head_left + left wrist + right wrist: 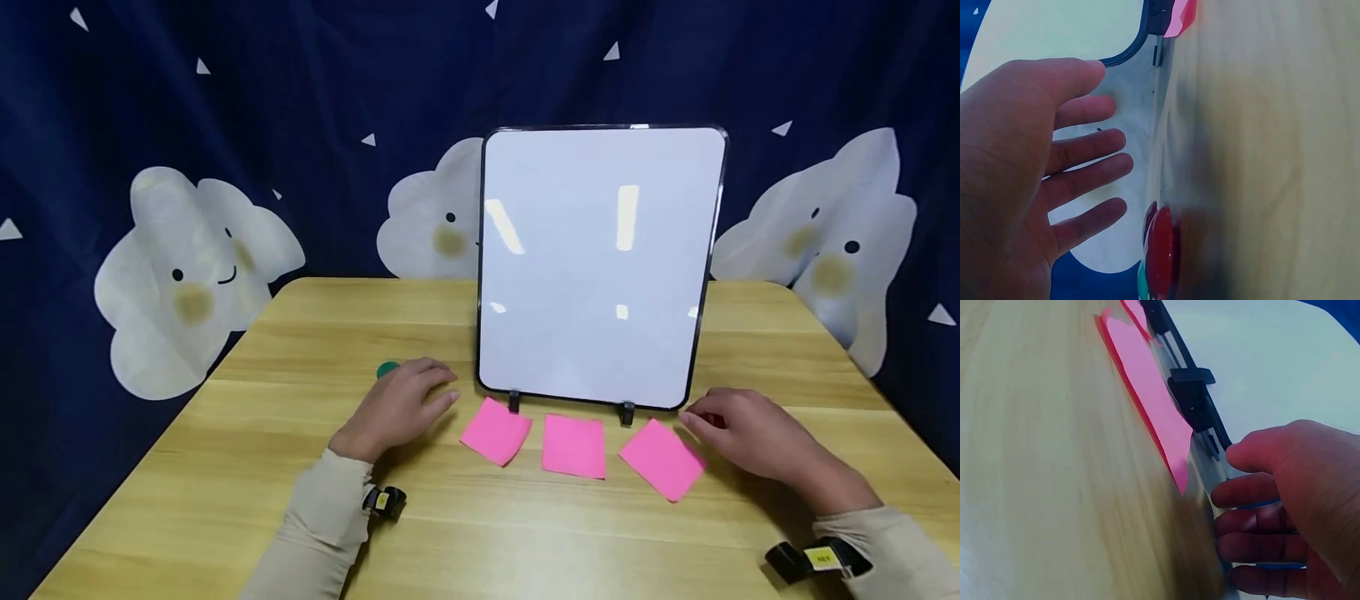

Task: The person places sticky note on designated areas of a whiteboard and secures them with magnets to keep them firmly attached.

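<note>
Three pink sticky notes lie in a row on the wooden table, just before the upright whiteboard. Bare tabletop surrounds them. Left hand, fingers relaxed, hovers over a red magnet; a green magnet is partly hidden. Right hand, loosely curled and empty, sits beside the rightmost note.

Round green magnet: the left hand is covering most of it in the head view.
Round red magnet: it is showing blurred in the left wrist view, the bottom edge cutting it off.
Small red object: the right hand is hiding nearly all of it; its shape is staying unreadable.
Wooden table: it is smearing into blur in the right wrist view.
</note>
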Available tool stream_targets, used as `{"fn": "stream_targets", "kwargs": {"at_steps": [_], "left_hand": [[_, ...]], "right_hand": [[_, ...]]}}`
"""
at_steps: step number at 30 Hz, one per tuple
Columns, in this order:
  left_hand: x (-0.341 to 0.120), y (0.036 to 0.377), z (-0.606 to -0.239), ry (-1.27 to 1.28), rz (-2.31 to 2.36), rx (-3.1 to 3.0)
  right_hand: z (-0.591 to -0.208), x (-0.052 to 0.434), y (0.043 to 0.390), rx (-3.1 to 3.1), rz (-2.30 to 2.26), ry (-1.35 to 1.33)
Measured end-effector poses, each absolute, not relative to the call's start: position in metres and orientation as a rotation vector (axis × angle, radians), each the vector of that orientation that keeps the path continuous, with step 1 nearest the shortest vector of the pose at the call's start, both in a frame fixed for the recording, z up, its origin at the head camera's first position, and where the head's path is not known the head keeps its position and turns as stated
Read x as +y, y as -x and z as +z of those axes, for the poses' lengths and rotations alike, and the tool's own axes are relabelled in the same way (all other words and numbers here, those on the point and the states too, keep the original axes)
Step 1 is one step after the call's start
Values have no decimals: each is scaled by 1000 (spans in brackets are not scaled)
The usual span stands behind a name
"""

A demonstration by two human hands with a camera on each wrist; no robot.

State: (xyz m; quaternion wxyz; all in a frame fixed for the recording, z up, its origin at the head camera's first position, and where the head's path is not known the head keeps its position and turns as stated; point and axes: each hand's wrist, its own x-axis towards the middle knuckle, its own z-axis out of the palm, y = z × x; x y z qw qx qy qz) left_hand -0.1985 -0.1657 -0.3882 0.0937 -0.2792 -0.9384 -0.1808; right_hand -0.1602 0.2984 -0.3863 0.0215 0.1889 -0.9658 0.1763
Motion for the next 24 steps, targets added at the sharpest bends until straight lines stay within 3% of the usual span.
{"fn": "stream_targets", "kwargs": {"at_steps": [12,24], "left_hand": [[-176,202,-384,829,-523,-2688],[-205,205,-379,613,-516,-2832]], "right_hand": [[-389,300,159,-2993,597,-604],[-394,296,160,-2944,619,-717]]}}
